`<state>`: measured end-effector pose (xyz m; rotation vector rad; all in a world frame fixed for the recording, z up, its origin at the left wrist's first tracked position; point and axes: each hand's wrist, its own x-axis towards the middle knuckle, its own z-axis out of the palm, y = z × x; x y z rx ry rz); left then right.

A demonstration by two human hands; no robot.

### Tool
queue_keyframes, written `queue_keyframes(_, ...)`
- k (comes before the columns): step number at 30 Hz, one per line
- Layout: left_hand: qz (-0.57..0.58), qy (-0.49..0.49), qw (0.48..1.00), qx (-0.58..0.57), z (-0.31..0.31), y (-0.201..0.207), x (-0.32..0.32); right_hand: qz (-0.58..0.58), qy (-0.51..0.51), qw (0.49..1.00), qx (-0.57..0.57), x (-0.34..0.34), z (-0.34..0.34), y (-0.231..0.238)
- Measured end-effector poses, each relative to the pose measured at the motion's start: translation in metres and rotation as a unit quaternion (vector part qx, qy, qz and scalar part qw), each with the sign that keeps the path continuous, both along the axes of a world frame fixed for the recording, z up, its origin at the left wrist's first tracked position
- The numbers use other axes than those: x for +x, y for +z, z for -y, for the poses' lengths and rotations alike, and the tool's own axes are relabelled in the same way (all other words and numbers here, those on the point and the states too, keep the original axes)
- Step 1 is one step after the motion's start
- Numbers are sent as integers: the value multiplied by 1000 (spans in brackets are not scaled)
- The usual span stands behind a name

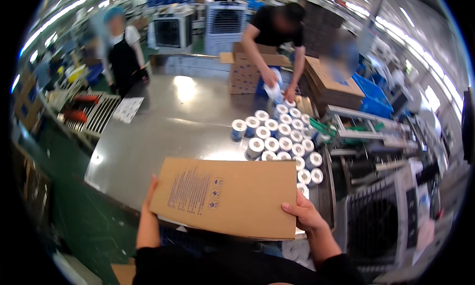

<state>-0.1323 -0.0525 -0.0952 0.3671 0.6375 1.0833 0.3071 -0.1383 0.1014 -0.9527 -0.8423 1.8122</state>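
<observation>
A brown cardboard box [247, 196] with printed blue text and small symbols is held in front of me, above the near edge of the metal table [143, 136]. My left hand [151, 191] grips its left edge, with most of the fingers hidden. At the right edge my right hand [303, 211] is closed on it, thumb on the face turned up to me. Whether the box is folded flat, I cannot tell. Just beyond its right part stand several white-topped cans [271, 144] with blue sides, some partly covered by the box.
Across the table a person [282, 32] handles cans beside an open carton [243, 77]. Another person [123, 57] stands at the far left. A paper sheet [128, 109] lies by a roller conveyor [96, 117]. To the right are stacked cardboard [331, 84], a blue crate [376, 99] and a metal-framed conveyor [368, 131].
</observation>
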Motion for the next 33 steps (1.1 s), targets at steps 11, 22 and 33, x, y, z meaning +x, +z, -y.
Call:
queue_keyframes(11,-427,-132,892,58,33,-27,135,272,148,950,-31,-100,-22,-92)
queue_keyframes(22,-704,-194,634,256,10,48,139,584,340,596,433,84,-48,188)
queue_keyframes(33,-713,-195,650,179,-11,8,154,768,223,550,240,127,-4,112)
